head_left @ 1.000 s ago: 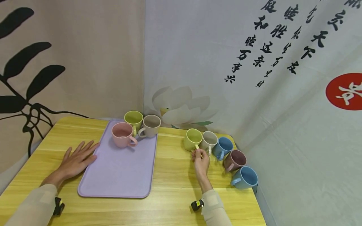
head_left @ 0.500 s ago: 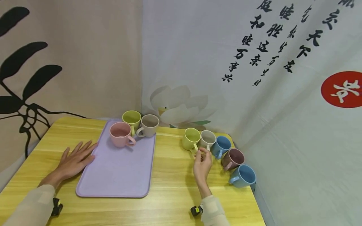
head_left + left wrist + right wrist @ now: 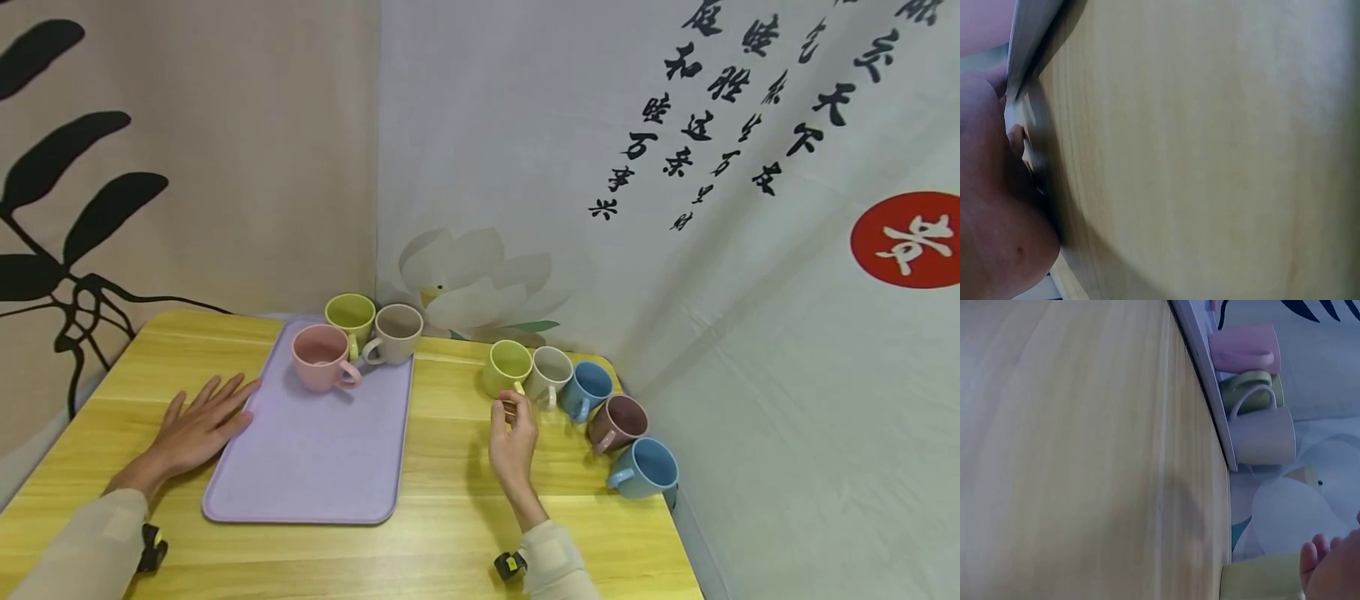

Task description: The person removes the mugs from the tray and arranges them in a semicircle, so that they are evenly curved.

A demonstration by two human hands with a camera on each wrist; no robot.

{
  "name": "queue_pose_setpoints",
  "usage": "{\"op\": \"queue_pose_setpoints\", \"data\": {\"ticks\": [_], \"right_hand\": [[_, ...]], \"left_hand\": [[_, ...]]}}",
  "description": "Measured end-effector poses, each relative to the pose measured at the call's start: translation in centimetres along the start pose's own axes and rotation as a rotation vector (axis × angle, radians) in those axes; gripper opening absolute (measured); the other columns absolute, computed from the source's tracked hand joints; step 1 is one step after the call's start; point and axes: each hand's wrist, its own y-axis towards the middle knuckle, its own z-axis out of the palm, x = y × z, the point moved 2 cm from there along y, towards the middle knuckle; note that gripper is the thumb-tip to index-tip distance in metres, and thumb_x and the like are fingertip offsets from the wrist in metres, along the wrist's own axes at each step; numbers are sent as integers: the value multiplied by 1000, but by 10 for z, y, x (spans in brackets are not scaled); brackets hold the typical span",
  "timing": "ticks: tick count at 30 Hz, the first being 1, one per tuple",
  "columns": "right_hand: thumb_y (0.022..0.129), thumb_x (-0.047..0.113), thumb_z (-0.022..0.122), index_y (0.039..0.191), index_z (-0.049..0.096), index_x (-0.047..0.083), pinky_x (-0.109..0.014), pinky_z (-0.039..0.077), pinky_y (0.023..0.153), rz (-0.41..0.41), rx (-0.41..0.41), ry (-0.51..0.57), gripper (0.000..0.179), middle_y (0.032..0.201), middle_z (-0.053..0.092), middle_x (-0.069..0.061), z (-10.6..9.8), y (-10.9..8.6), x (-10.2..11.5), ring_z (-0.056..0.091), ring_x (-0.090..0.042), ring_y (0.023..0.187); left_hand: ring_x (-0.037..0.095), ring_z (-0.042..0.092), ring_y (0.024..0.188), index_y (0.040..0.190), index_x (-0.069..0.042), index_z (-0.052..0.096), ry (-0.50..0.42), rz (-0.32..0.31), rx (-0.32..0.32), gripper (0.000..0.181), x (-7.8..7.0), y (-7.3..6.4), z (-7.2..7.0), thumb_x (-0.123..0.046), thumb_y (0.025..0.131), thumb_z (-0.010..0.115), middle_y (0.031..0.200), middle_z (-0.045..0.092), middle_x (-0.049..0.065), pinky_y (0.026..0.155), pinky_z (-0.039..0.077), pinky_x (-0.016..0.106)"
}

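The left hand [image 3: 193, 429], fingers straight, touches a flat lilac rectangular tray [image 3: 311, 467] carrying three round handled mugs [image 3: 318, 362]. The right hand [image 3: 514, 442], fingers loosely bent, holding nothing, is just beside a yellow-green mug [image 3: 501, 375] on the table [image 3: 450, 542].

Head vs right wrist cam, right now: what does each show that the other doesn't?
Head only: the white mug, the blue mug beside it, the maroon mug, the blue mug at the row's near end, black lettering and the red disc.

Right wrist only: no extra object, just a low side-on angle on the tray mugs.

Both: tray, pink mug, beige mug, two green mugs (one on the tray, one by the right hand), right hand, table.
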Motion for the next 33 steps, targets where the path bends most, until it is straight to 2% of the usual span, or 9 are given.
{"op": "queue_pose_setpoints", "data": {"ticks": [6, 11, 15, 21, 26, 33], "right_hand": [[112, 8, 67, 129, 74, 4, -29, 62, 96, 44, 137, 30, 18, 127, 77, -17, 17, -3, 6, 72, -31, 115], [112, 10, 69, 128, 75, 6, -28, 61, 96, 72, 262, 25, 18, 128, 78, -15, 34, -4, 14, 72, -29, 117], [111, 9, 69, 127, 75, 4, -27, 63, 94, 40, 334, 24, 18, 126, 78, -18, 45, -7, 17, 74, -32, 114], [111, 8, 69, 128, 74, 1, -26, 64, 91, -2, 381, 33, 19, 125, 77, -22, 59, -12, 20, 75, -34, 112], [111, 10, 68, 128, 74, 4, -29, 64, 92, 10, 409, 56, 19, 126, 76, -26, 70, -15, 26, 75, -32, 113], [110, 11, 68, 130, 73, -1, -28, 65, 93, 29, 460, 64, 24, 126, 78, -19, 87, -20, 35, 75, -29, 113]], "left_hand": [[59, -12, 174, 183, -23, 18, -1, 8, -4, 69, 1, 1, 0, -50, 122, 39, 190, 6, 27, 129, -28, 81], [59, -10, 174, 183, -23, 18, 9, 4, -4, 69, 0, 0, -1, -50, 123, 39, 190, 7, 27, 130, -25, 82], [60, -10, 174, 183, -23, 18, 12, -2, 4, 69, -1, -1, -1, -49, 123, 38, 190, 7, 27, 130, -25, 82], [60, -9, 174, 182, -21, 19, 11, -3, 2, 69, -4, -1, -2, -48, 123, 39, 189, 8, 28, 130, -24, 82], [60, -9, 174, 183, -21, 18, 16, -1, 6, 69, -4, 0, -3, -48, 123, 39, 189, 8, 28, 130, -23, 83], [61, -8, 174, 183, -21, 19, 23, -5, 11, 69, -5, -1, -3, -49, 123, 39, 189, 8, 28, 130, -22, 84]]}}
